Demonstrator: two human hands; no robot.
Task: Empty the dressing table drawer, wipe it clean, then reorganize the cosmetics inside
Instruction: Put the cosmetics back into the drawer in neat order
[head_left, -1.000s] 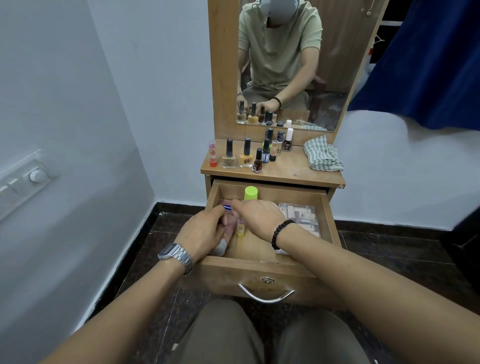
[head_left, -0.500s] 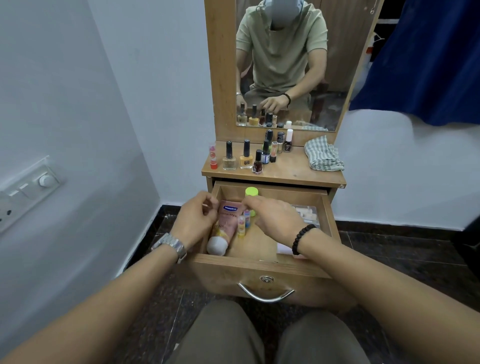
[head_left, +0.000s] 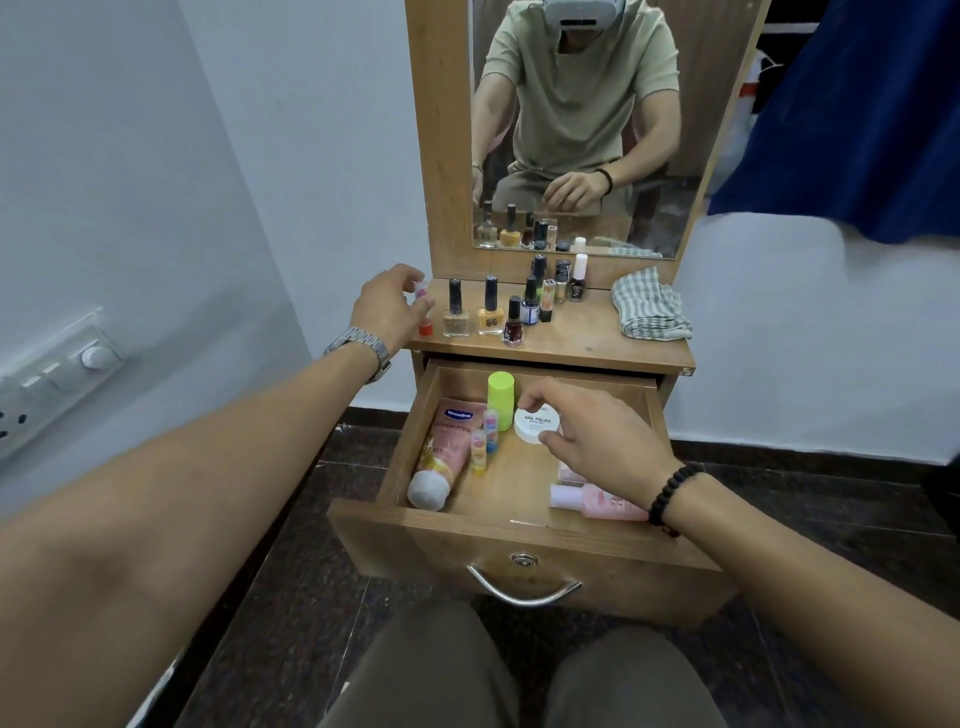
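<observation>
Head view: open drawer (head_left: 519, 540), near.
Right hand (head_left: 597, 441): in the drawer, fingers curled round a white jar (head_left: 537, 423).
Left hand (head_left: 387, 306): pinching a small tube (head_left: 423, 306) on the tabletop (head_left: 576, 343).
Far: mirror (head_left: 582, 104).

A white wall (head_left: 130, 182) stood left of the left hand (head_left: 387, 306), carrying a switch panel (head_left: 57, 374) with a round knob, well below and left of that hand. A mirror (head_left: 576, 124) in a wooden frame rose beyond both hands and reflected a seated person in a pale green shirt. A dark blue curtain (head_left: 857, 114) hung far to the upper right, well apart from the right hand (head_left: 597, 441). Dark speckled floor tiles (head_left: 291, 597) lay beneath both forearms. A dark skirting strip (head_left: 779, 452) ran along the wall base, right of the right hand. Olive-trousered knees (head_left: 441, 670) showed nearest the camera, below both hands.
</observation>
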